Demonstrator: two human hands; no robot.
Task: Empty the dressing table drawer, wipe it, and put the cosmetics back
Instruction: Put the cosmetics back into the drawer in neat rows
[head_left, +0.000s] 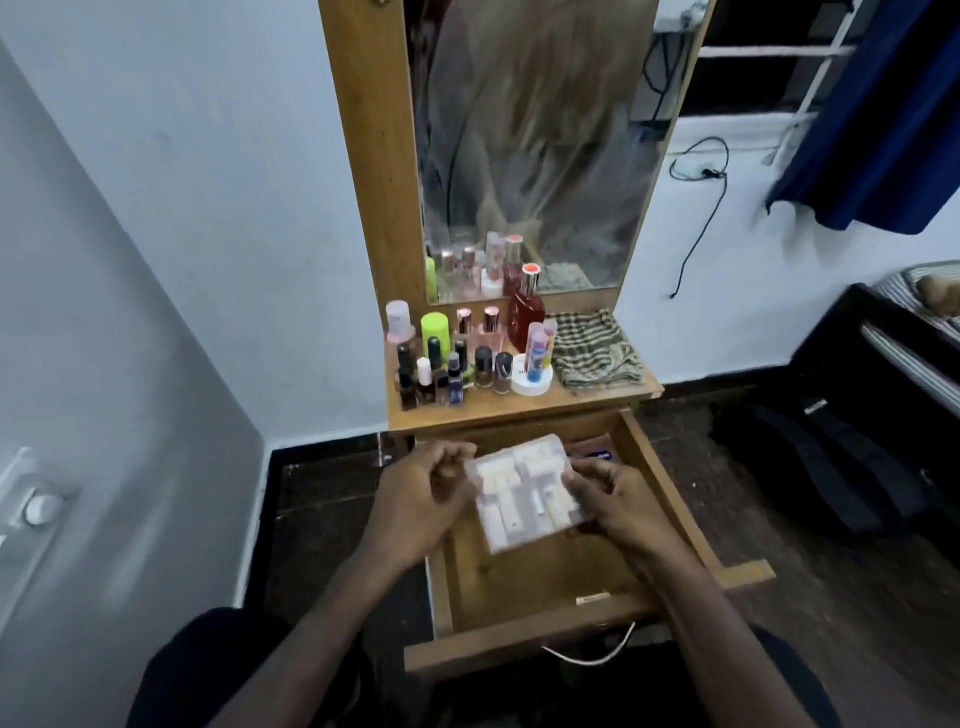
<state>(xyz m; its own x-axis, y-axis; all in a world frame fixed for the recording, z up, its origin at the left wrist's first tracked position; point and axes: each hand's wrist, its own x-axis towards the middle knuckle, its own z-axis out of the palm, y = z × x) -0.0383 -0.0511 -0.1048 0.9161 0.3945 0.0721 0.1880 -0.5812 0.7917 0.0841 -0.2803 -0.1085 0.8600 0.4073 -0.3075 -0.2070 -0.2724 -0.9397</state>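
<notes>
Both hands, left hand (415, 499) and right hand (618, 499), grip a clear compartmented cosmetics case (524, 493) by opposite edges, fingers curled round it, level over the open drawer (524, 587), likely so contents stay put.

Pale blue-white walls (208, 182), dim light. Dark floor (322, 499) with black skirting. Tall mirror (530, 156) in wood frame. Blue curtain (883, 114) upper right by white window grille (810, 78). Black cable (701, 208) hangs on wall. Black bag (831, 467) on floor, right.
</notes>
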